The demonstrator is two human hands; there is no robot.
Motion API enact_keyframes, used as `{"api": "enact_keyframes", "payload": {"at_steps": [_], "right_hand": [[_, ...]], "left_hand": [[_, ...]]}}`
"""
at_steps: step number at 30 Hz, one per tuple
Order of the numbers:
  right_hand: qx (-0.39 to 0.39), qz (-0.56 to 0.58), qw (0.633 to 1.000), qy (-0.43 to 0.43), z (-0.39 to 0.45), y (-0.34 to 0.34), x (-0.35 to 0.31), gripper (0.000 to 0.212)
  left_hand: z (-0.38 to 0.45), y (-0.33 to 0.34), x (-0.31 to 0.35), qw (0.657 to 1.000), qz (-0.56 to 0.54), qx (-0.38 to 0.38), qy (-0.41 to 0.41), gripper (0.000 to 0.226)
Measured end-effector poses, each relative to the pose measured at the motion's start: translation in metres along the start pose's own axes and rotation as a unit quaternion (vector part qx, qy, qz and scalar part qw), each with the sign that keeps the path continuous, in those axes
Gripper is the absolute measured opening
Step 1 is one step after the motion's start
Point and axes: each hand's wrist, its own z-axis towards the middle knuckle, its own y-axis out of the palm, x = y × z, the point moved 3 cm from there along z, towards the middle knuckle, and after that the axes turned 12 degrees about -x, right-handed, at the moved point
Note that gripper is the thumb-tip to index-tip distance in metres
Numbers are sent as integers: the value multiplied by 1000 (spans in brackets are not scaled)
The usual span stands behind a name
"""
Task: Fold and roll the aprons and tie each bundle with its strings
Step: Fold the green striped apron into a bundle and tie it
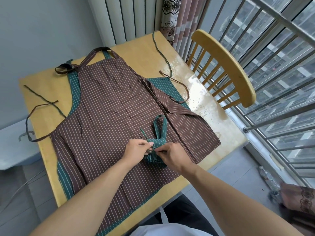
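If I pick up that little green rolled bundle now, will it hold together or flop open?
The green bundle probably loosens: both hands, left and right, pinch its strings, so the knot looks unfinished. It is likely light and soft. Its neck loop would dangle.

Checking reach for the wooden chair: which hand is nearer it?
Right. The right hand lies on the green bundle's chair side; the left hand lies on the bundle's far side.

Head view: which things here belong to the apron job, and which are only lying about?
Belong to the job:
- green striped bundle, pinched by left hand and right hand
- brown apron, spread flat
- green apron beneath it
- their strings

Lying about:
- chair
- curtain
- table as support only
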Motion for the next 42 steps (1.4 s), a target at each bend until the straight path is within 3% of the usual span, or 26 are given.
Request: {"api": "enact_keyframes", "payload": {"at_steps": [3, 6, 12, 17, 21, 24, 28, 30, 35, 38, 42], "right_hand": [[21, -108, 993, -48, 2, 4, -2, 24], [28, -145, 987, -64, 2, 10, -2, 25], [22, -159, 986, -45, 1, 11, -3, 26], [41, -68, 995, 61, 0, 3, 7, 13], [18, 83, 993, 82, -2, -6, 5, 48], [-6, 48, 998, 26, 3, -6, 0, 30], [96, 211, 966, 116, 8, -12, 11, 15], [104, 240, 954, 144, 10, -16, 15, 15], [85, 245, 949, 180, 10, -8, 20, 18], [81, 240, 954, 161, 11, -11, 18, 18], [51, 206, 968, 131, 12, -22, 12, 24]], "left_hand": [[3, 0, -4, 998, -43, -26, -22, 21], [2, -4, -8, 993, -89, -64, -34, 14], [5, -3, -7, 997, -30, -76, 8, 18], [10, 3, -4, 996, 78, -29, 30, 21], [7, 3, -4, 993, 111, -22, 23, 20], [8, 2, -7, 994, 101, -29, 21, 18], [4, 2, -5, 994, 108, -12, 13, 13], [3, -2, -8, 994, 111, -2, 9, 11], [1, -9, -17, 995, 98, -14, -6, 11], [0, -7, -8, 992, 113, -26, 45, 19], [10, -4, 5, 986, 139, -20, 89, 12]]}}
